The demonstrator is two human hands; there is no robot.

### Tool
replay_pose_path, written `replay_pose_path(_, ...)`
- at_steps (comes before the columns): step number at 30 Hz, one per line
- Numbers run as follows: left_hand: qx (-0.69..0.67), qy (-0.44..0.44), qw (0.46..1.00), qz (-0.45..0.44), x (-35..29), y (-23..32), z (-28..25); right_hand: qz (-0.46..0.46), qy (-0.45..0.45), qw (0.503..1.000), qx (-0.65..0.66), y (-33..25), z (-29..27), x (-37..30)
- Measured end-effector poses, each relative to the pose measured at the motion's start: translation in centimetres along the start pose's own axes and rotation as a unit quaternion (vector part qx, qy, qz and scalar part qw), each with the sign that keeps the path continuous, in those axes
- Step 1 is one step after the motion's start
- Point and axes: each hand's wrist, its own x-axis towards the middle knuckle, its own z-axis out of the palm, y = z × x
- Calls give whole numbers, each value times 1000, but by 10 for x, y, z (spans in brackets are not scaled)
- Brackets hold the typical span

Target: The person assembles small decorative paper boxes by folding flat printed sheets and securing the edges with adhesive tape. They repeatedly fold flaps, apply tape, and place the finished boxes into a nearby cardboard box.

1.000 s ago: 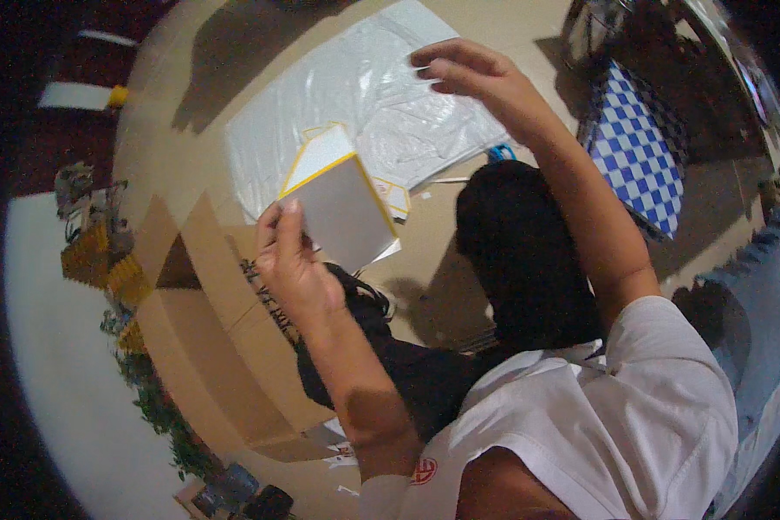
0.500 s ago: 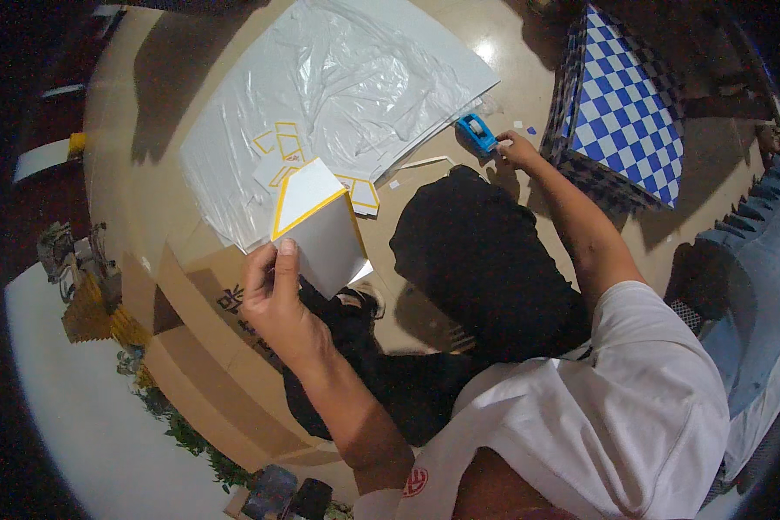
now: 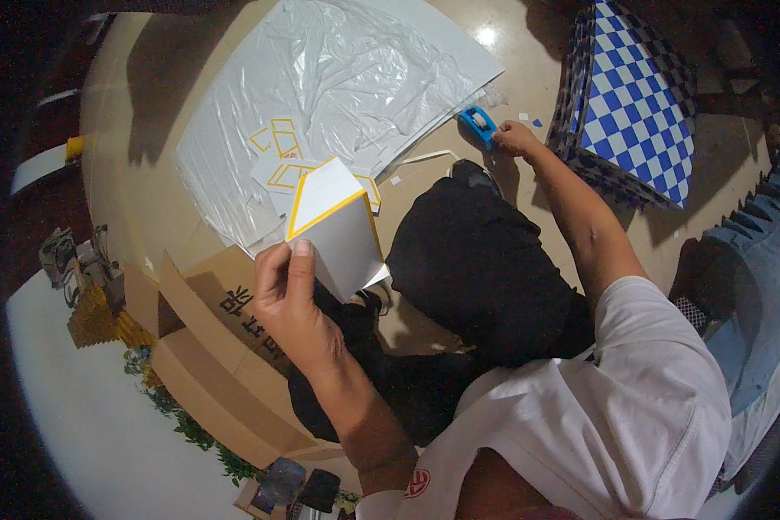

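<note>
Between the thumb and fingers of my left hand [image 3: 295, 290] is a folded white card [image 3: 342, 243] with yellow borders along its creases, raised above the floor. My right hand [image 3: 515, 139] reaches out with its fingers closed at the near end of a blue tape dispenser [image 3: 477, 127]. Whether a strip of tape is also between those fingers is too small to tell. More white card pieces with yellow outlines [image 3: 283, 139] lie beyond the held card, on a large white board [image 3: 442, 52] covered with crinkled clear plastic.
A box shape with a blue-and-white checkered top [image 3: 637, 104] stands at the right. An open cardboard box [image 3: 208, 377] is at the left, near my legs in black [image 3: 485, 260]. Small paper scraps [image 3: 523, 116] lie on the floor. Greenery [image 3: 195, 429] sits farther left.
The folded card in my left hand has shifted slightly right. The tape dispenser has tilted and turned a little at my right hand. The whole view has moved slightly.
</note>
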Motion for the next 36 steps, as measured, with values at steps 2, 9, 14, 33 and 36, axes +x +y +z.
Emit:
replay_pose_path(2, -12, -7, 1000, -1, 1, 3, 4, -235, -20, 921, -311, 22, -21, 5)
replay_pose_path(9, -37, 23, 999, -15, -1, -1, 0, 17, -55, 991, 117, 31, 0, -20)
replay_pose_path(14, -61, 56, 996, -31, 1, -2, 2, -24, 24, 987, 154, 52, 16, -15)
replay_pose_path(33, -121, 81, 989, 41, 2, 8, -6, 217, -12, 940, 262, 53, -2, 44)
replay_pose_path(36, -77, 127, 988, 51, -9, -2, -30, 183, -43, 969, 163, 27, 38, 1)
